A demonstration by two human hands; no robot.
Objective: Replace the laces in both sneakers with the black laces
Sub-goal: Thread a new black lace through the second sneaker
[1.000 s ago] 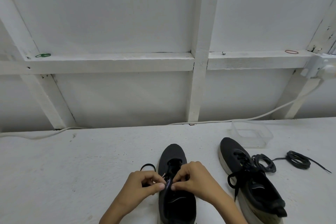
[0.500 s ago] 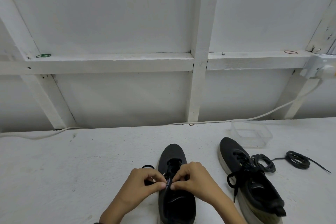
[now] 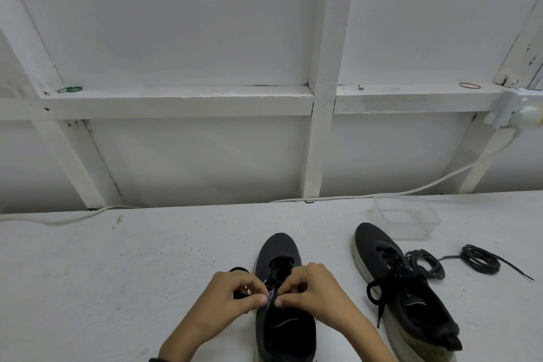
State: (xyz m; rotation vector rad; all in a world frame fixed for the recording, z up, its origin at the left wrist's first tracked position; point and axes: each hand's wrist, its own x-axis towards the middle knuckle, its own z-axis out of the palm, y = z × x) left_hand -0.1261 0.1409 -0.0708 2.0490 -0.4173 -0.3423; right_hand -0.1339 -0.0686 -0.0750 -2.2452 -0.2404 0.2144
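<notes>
1. Your left hand [image 3: 232, 300] sits low in the centre of the frame. Its fingers are curled, and thumb and forefinger pinch the lace [image 3: 238, 270] at the eyelets. A black loop of the lace shows just above the knuckles.
2. Your right hand [image 3: 313, 291] mirrors it, fingers curled, thumb and forefinger pinching the same lace tip to tip with the left. The fingertips hide most of the pinched stretch.
3. The near sneaker [image 3: 279, 250] lies on the table [image 3: 117, 288] under both hands, low centre, toe toward the top of the frame.
4. The second sneaker [image 3: 379, 244] lies at lower right, apart from the first. It is laced, with a bow hanging over its left side.
5. There are two lace coils. One coil [image 3: 426, 266] lies just beside the second sneaker. The far coil [image 3: 480, 258] lies further right, its tail running toward the right edge.
6. A clear tub [image 3: 405, 217] stands just above the second sneaker.
7. On the wall rail there is a green band [image 3: 70, 89] at upper left and a red band [image 3: 469, 85] at upper right.
</notes>
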